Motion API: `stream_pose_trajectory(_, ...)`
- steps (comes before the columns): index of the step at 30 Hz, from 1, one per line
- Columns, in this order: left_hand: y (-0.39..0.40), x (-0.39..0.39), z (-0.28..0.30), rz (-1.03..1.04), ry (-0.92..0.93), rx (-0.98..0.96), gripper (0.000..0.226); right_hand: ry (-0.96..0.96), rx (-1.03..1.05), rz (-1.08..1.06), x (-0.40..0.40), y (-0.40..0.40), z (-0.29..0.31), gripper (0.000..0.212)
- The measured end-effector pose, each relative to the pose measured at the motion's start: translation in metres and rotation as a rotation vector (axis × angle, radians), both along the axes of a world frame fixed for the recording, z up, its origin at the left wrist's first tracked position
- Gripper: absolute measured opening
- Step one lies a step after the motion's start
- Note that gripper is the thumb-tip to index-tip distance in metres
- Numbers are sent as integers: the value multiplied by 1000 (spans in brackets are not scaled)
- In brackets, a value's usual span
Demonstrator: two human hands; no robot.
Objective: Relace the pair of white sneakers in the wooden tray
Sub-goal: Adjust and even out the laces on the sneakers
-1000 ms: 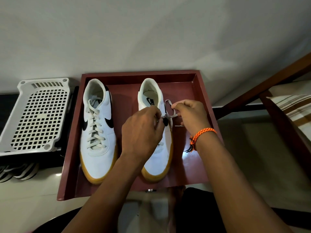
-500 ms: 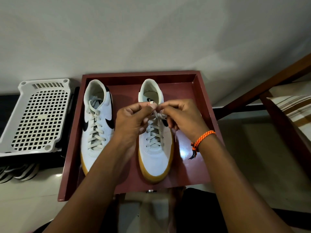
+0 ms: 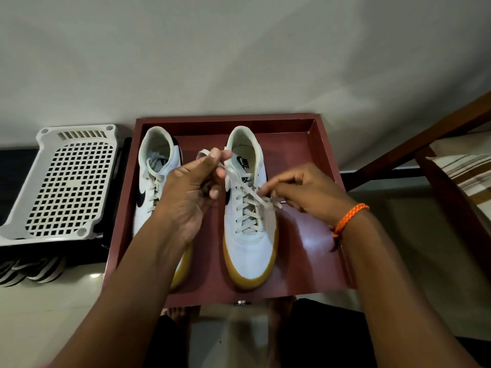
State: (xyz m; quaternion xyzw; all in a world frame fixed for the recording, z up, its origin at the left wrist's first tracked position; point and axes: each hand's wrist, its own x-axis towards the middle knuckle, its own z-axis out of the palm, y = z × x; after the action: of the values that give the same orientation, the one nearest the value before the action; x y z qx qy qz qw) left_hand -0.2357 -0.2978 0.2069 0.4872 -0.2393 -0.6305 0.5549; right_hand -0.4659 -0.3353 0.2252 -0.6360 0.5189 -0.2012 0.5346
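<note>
- right sneaker (image 3: pixel 248 243) sits in the wooden tray (image 3: pixel 316 248), toe toward the camera, gum sole, laced up w/ the crisscross showing over the tongue
- its lace (image 3: pixel 245 185) runs in a diagonal from the top eyelets: one end goes up-left, other end lies out to the right side of the shoe
- left hand (image 3: pixel 190 192) is raised over the gap btwn the two shoes, fingers curled, thumb + forefinger pinching the up-left lace end, a small loop of it pokes out above the fingertips
- right hand (image 3: pixel 305 193) is low, just right of the shoe, fingers bent and pinching the other lace end near the eyelets; orange braided bracelet (image 3: pixel 349 217) on that wrist
- left sneaker (image 3: pixel 156 181) is beside it in the same tray, also laced, partly hidden behind the left forearm, black swoosh visible
- tray is reddish-brown, shiny bottom, sits on a pale tiled floor (image 3: pixel 39 314) right up against a light wall (image 3: pixel 239 49)
- white plastic basket (image 3: pixel 66 181) w/ grid holes lies left of the tray, on something dark
- wooden furniture frame (image 3: pixel 411 152) + striped cushion (image 3: pixel 467 171) off to the right
- person's bare feet (image 3: pixel 175 313) just under the tray's near edge
</note>
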Motion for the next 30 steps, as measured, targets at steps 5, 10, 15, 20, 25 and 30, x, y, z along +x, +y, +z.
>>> stream_pose_trajectory(5, 2, -13, -3, -100, -59, -1, 29, -112, -43, -63, 60, 16, -7, 16)
stream_pose_trajectory(10, 2, -9, -4, -47, -98, 11, 30, -121, 90, -53, 36, 7, 1, 26)
stream_pose_trajectory(15, 0, 0, -9, 6, -111, 12, 23, 249, 244, 69, -16, 1, 12, 38)
stream_pose_trajectory(20, 3, -3, -9, -24, -303, -41, 24, 340, 7, -185, -8, -5, 6, 35)
stream_pose_trajectory(25, 6, -22, -7, -140, -412, -155, 21, 111, -354, -241, 51, 10, -7, 42)
stream_pose_trajectory(30, 10, -36, -10, -189, -488, -196, 29, 112, -509, -323, 67, 17, -28, 32)
